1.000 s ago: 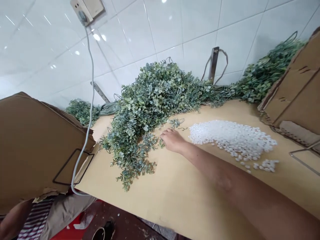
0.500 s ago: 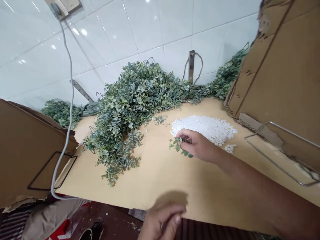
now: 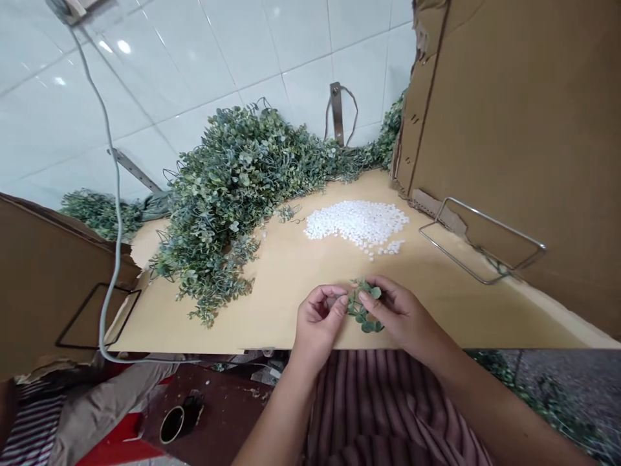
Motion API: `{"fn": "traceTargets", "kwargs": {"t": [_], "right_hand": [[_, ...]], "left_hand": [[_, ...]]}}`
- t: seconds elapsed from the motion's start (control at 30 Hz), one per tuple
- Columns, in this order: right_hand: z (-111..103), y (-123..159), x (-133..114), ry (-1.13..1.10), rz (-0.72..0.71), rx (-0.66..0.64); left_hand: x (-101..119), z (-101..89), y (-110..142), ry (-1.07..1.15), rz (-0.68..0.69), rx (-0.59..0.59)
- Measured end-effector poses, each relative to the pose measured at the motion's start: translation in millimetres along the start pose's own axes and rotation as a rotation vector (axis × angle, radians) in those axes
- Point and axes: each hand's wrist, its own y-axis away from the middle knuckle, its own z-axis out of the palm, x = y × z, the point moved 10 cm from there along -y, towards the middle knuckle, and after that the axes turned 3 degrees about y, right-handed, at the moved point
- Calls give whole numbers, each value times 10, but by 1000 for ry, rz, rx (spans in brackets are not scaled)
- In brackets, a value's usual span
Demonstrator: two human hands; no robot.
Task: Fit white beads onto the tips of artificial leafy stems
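Observation:
Between the thumb and fingers of my right hand [image 3: 400,314] is a small green leafy sprig [image 3: 367,318], its round leaves hanging below the grip. Close against its left side, my left hand [image 3: 320,317] is pinched, thumb to forefinger; whatever it holds is too small to make out. Both hands are above the table's near edge. Just beyond them lies a spread of small white beads [image 3: 354,220]. To the left, a large heap of artificial greenery [image 3: 237,175] covers part of the tan tabletop [image 3: 286,278].
Cardboard walls flank the table on the left [image 3: 53,278] and right [image 3: 514,129]. A metal wire frame [image 3: 480,239] sticks out at right, a dark one [image 3: 99,317] at left. A grey cable [image 3: 116,194] hangs at left. Below stands a dark mug [image 3: 173,424] beside another person's trouser leg [image 3: 111,401].
My right hand has come back from the beads toward the near edge with the sprig. My left hand has risen to meet it, fingers now pinched. The view has shifted.

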Motion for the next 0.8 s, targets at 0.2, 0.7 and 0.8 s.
{"fn": "traceTargets", "kwargs": {"t": [0.2,0.7,0.8], "right_hand": [[-17,-13,218,-205,132,-54],[-602,61,520,-233,379,310],[-717,-19,445,-99,299,283]], "left_hand": [[-28,-84,-77,-96,-26,-10],[245,274,-1361,-968,361,-116],[271,-47,-1904,-1049,261,104]]}}
